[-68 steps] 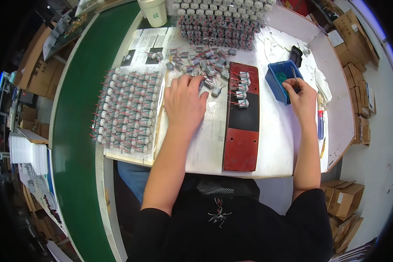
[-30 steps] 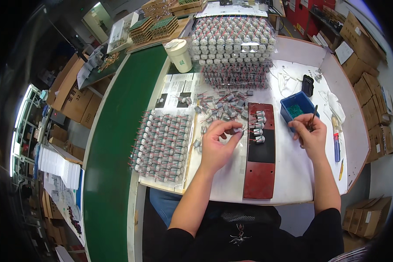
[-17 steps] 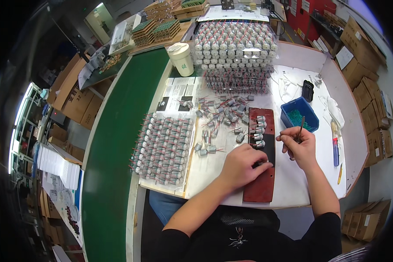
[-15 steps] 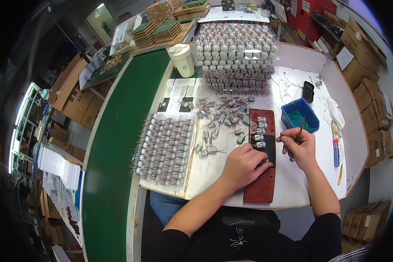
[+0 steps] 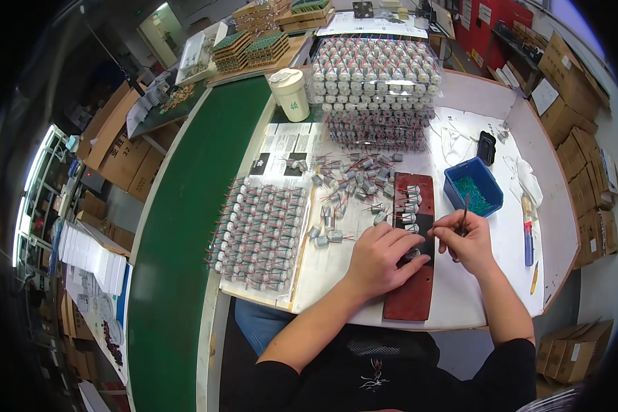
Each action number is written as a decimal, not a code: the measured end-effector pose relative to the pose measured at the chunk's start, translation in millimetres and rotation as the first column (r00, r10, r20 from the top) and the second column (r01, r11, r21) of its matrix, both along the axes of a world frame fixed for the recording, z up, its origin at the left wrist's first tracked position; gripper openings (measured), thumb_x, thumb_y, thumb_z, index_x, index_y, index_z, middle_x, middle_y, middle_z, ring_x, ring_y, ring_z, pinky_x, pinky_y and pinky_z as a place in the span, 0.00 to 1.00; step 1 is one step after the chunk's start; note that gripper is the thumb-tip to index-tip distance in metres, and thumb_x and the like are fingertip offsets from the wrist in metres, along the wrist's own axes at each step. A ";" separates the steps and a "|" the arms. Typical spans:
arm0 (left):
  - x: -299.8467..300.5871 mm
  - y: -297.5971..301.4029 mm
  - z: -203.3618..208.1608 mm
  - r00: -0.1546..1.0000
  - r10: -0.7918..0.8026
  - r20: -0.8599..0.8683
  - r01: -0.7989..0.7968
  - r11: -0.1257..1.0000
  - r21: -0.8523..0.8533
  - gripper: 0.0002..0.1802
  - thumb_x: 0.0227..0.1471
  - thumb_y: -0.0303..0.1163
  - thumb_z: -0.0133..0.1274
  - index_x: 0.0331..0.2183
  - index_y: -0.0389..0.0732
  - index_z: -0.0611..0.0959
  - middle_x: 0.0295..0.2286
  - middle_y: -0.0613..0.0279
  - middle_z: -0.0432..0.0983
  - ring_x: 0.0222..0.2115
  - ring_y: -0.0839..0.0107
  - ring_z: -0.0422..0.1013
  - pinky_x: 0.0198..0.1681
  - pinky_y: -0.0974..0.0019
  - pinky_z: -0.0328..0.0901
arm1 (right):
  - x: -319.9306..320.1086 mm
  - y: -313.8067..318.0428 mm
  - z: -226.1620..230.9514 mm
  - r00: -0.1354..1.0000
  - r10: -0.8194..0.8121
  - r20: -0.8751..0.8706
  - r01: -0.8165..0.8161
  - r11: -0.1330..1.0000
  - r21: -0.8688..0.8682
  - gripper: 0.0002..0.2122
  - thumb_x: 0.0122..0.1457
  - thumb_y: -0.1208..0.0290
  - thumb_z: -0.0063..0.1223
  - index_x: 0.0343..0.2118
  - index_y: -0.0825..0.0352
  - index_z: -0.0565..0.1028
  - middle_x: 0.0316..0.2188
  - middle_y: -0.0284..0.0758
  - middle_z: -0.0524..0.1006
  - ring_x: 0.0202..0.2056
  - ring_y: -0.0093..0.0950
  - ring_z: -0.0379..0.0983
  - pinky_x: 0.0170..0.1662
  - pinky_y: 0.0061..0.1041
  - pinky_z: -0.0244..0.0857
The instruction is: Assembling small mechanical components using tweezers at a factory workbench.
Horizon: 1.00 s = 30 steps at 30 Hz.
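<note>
A dark red board (image 5: 408,302) with a black middle section lies before me. Along its far part stands a row of small motors (image 5: 412,199) with red wires. My left hand (image 5: 384,261) rests over the board's middle, thumb and fingers closed round another small motor (image 5: 413,254), mostly hidden by them. Just right of it, my right hand (image 5: 468,244) grips a slim dark tool that looks like tweezers (image 5: 466,209), pointing up out of the fist. The right fingertips are close together by the board's right edge; whether they pinch something thin is too small to tell.
Loose grey motors (image 5: 364,178) lie scattered beyond my left hand. A tray of wired motors (image 5: 261,237) sits left, with stacked trays (image 5: 374,75) at the back. A blue bin (image 5: 491,202) holds green wires. A blue-handled screwdriver (image 5: 529,244) and a cup (image 5: 290,96) stand around.
My right hand has moved left and slightly down, bringing its fingertips to the board beside the left hand. The left fingers have shifted, so part of the motor under them shows.
</note>
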State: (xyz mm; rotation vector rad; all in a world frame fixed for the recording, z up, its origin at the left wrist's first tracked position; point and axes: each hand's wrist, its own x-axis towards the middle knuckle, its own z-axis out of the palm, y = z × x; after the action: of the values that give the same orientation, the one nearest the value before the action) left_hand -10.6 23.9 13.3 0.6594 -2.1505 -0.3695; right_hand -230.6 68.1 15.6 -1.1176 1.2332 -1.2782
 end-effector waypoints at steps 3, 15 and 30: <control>-0.1 -2.6 -4.1 0.997 -0.020 -0.079 0.022 0.999 0.030 0.11 0.47 0.35 0.69 0.33 0.43 0.87 0.30 0.64 0.82 0.31 0.63 0.74 0.35 0.61 0.68 | 10.3 2.6 0.5 0.999 0.047 0.009 -0.047 0.998 -0.038 0.04 0.60 0.80 0.62 0.37 0.72 0.80 0.37 0.37 0.82 0.25 0.18 0.76 0.24 0.14 0.66; 1.2 -4.2 -9.5 0.962 -0.083 -0.259 0.124 0.981 0.149 0.08 0.45 0.25 0.68 0.32 0.38 0.87 0.31 0.61 0.83 0.31 0.62 0.74 0.36 0.61 0.68 | 20.2 9.2 5.8 0.988 0.133 0.073 -0.126 0.987 -0.098 0.04 0.60 0.81 0.62 0.37 0.72 0.80 0.43 0.36 0.78 0.28 0.18 0.74 0.26 0.15 0.65; 19.4 -17.5 2.0 0.999 -0.029 0.044 0.017 0.970 0.243 0.15 0.44 0.35 0.68 0.36 0.44 0.84 0.30 0.61 0.82 0.31 0.59 0.76 0.33 0.58 0.70 | 8.0 -6.7 9.6 0.990 0.091 -0.112 -0.082 0.993 0.084 0.05 0.62 0.77 0.60 0.39 0.70 0.79 0.36 0.32 0.79 0.26 0.14 0.72 0.19 0.14 0.59</control>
State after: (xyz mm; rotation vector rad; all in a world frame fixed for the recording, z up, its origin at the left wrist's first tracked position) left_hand 8.8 6.4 15.4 0.7865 -2.1784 -0.6428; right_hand -222.6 61.4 25.2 -1.1887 1.2954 -1.1034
